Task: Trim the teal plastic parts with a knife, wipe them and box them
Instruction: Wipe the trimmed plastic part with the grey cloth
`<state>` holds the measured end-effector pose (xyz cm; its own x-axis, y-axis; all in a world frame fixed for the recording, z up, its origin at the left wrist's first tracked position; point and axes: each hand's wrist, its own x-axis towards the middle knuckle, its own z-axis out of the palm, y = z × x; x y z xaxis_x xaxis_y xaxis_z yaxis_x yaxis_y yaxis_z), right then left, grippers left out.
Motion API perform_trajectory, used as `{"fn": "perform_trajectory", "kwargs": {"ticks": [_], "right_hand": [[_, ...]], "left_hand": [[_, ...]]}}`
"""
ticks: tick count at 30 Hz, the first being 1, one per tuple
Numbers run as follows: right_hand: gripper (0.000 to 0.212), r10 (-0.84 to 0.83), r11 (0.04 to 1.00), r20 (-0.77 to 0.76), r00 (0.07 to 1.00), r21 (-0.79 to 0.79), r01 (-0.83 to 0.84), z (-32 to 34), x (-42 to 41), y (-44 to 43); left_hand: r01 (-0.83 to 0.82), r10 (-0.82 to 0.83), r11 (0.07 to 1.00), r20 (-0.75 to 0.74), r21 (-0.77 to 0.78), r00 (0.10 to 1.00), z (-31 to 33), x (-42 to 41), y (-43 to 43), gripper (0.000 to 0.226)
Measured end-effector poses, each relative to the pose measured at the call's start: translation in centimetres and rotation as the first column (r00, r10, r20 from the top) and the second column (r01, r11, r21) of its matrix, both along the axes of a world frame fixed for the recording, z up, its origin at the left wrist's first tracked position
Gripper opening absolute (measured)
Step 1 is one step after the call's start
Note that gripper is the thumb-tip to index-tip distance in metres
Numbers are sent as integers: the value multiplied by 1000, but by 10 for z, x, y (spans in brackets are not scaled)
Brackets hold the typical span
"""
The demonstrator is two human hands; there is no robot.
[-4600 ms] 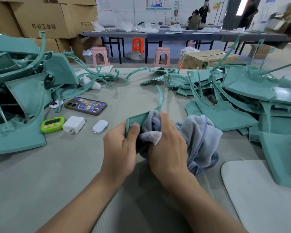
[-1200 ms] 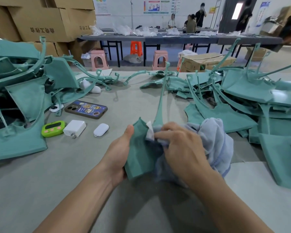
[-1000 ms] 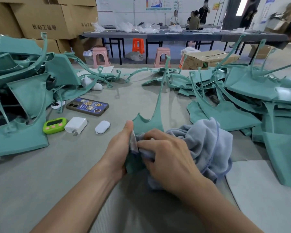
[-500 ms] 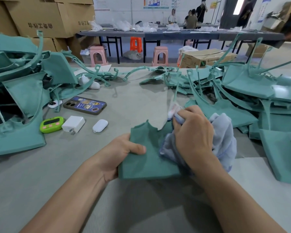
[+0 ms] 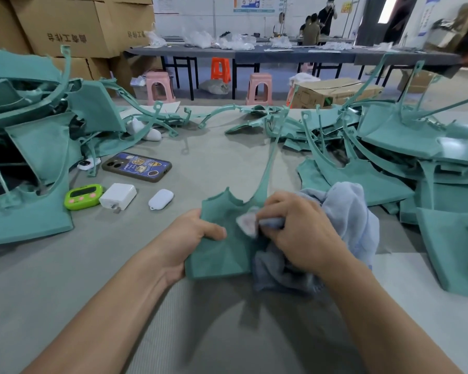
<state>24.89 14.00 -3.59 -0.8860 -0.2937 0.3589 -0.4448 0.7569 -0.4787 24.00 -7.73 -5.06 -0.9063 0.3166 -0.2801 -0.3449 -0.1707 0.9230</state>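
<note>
My left hand (image 5: 192,238) grips the part (image 5: 222,247) near the tabletop's (image 5: 65,279) front edge; my right hand (image 5: 295,233) clutches the cloth (image 5: 349,220) against it. Hard rubbing could snap its thin arm.

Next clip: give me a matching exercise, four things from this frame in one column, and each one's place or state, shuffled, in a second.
Column one:
1. left hand
2. right hand
3. phone
4. green timer

Column two:
a. lies camera side up, beyond the white charger
b. grips the left edge of the teal part
c. sits just left of the white charger
d. bunches the cloth against the teal part

Pairs: 1-b, 2-d, 3-a, 4-c.
</note>
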Motion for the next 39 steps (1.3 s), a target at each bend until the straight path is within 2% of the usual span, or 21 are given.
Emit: {"fn": "perform_trajectory", "kwargs": {"ticks": [2,5,8,11,12,13,14,16,18,20,22,24,26,28,30,31,32,33,35,37,39], "right_hand": [[21,-162,984,-94,982,-90,154,-6,-6,1],[25,-377,923,-183,908,-156,351,-10,-18,2],[19,-535,843,-100,839,-124,523,-13,-24,6],[9,-581,814,-103,807,-82,576,-12,-22,9],[31,-580,814,-145,802,-64,577,-8,-17,9],[47,-546,837,-195,814,-101,537,-5,-12,9],[51,-511,860,-258,820,-171,481,1,-4,5],[36,-417,895,-313,853,-306,325,6,13,-8],[32,-383,885,-175,907,-351,305,5,24,-22],[36,-295,871,120,948,-374,318,2,23,-32],[21,1,776,394,919,-580,248,0,19,-39],[12,242,632,484,841,-736,242,-4,18,-42],[12,258,544,527,810,-772,329,-8,18,-45],[16,166,422,561,811,-783,456,-13,16,-48],[27,85,322,586,806,-781,535,-15,14,-47],[30,85,301,589,804,-784,543,-16,13,-47],[29,119,294,577,808,-798,526,-16,13,-46],[25,173,310,557,812,-814,491,-15,13,-45],[16,286,393,509,812,-835,384,-12,13,-41],[24,395,454,472,788,-846,279,-8,14,-37],[31,466,453,465,753,-856,248,-5,20,-34]], "left_hand": [[42,-42,999,25,-7,999,-1,2,-2,34],[103,-103,995,44,15,994,1,5,-5,37],[152,-154,986,27,73,988,6,7,-8,42],[51,-53,996,32,72,998,7,5,-6,38],[0,-2,999,36,50,999,6,4,-5,35],[-51,50,998,35,33,998,5,4,-4,31],[-103,102,994,24,31,994,5,3,-3,26],[-215,217,975,-25,49,976,4,1,0,23],[-307,312,949,-73,71,947,5,0,2,24],[-351,354,935,-86,47,931,5,-1,1,20],[-429,409,895,-161,-119,898,3,-3,-1,37],[-537,404,769,-388,-345,828,-1,-5,-3,56],[-598,328,672,-547,-437,770,-3,-3,-1,52],[-561,277,685,-546,-465,791,-1,4,5,35],[-528,169,635,-565,-564,807,-4,12,15,94],[-566,132,574,-616,-591,777,-6,15,18,105],[-609,120,546,-665,-576,737,-7,17,22,105],[-641,142,545,-694,-541,706,-5,17,24,97],[-703,234,577,-740,-416,630,-5,12,22,60],[-764,340,573,-762,-297,551,-5,5,15,28],[-741,450,640,-682,-205,577,-6,3,10,30]]}}
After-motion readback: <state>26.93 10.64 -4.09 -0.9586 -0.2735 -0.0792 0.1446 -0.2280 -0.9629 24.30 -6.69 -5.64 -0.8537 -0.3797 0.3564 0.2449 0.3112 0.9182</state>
